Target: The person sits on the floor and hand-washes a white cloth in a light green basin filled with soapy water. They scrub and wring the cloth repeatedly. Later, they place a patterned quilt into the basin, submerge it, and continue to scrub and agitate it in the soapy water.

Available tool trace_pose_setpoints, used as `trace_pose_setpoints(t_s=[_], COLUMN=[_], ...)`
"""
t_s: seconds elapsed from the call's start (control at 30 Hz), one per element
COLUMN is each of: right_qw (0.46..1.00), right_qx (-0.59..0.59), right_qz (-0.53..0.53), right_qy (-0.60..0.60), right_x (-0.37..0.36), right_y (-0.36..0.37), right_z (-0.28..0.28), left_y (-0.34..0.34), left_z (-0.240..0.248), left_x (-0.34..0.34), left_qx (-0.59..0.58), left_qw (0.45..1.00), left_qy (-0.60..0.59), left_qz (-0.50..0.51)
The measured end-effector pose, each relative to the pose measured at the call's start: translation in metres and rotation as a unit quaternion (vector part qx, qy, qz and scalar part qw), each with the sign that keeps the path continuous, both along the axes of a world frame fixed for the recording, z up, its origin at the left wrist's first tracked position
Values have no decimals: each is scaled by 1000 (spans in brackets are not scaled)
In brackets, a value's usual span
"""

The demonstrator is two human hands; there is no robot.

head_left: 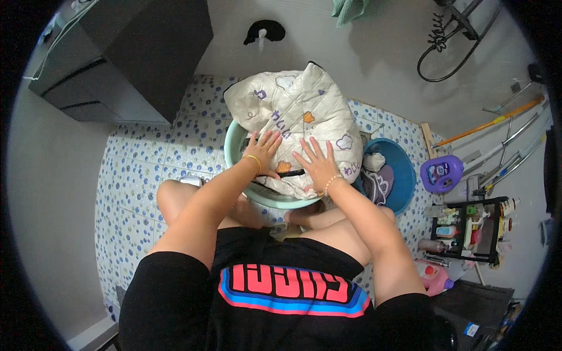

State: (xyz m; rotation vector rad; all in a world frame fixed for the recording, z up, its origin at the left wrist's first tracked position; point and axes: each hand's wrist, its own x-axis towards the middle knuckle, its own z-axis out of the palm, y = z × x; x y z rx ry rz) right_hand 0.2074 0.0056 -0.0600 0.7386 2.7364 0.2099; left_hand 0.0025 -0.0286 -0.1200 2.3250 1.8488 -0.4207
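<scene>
A bulky cream quilted cloth (304, 102) with small printed figures is heaped in a pale green basin (234, 143) and bulges over its far rim. It could be a quilt or a padded cover; I cannot tell which. My left hand (263, 153), with a yellow bangle at the wrist, lies flat on its near left part, fingers spread. On the near right part rests my right hand (319, 166), palm down with fingers apart and a beaded bracelet on the wrist. A short black strip (291, 173) shows on the cloth between the hands. The basin's inside is mostly hidden.
Right of the basin stands a blue tub (404, 181) holding dark and white cloths. Farther right are a purple jug (443, 174), a black rack (468, 257) of bottles and a pink bottle (434, 277). A dark cabinet (140, 58) hangs at the upper left.
</scene>
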Motion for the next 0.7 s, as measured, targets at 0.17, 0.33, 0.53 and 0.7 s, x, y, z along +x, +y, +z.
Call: trace_pose_setpoints(t_s=[0.17, 0.33, 0.53, 0.7], right_qw=[984, 978, 976, 976], right_qx=[-11, -43, -85, -139], right_qz=[47, 68, 81, 76], right_qy=[-169, -192, -182, -152], right_x=[-18, -25, -30, -34], right_y=[17, 32, 46, 56], right_z=[-43, -74, -95, -105], left_y=[4, 11, 22, 31], left_z=[-17, -31, -37, -53], left_x=[9, 11, 10, 8], left_qx=[0, -17, -46, -54], left_qw=[999, 999, 998, 998], left_qy=[32, 46, 40, 21], left_qz=[11, 17, 5, -3])
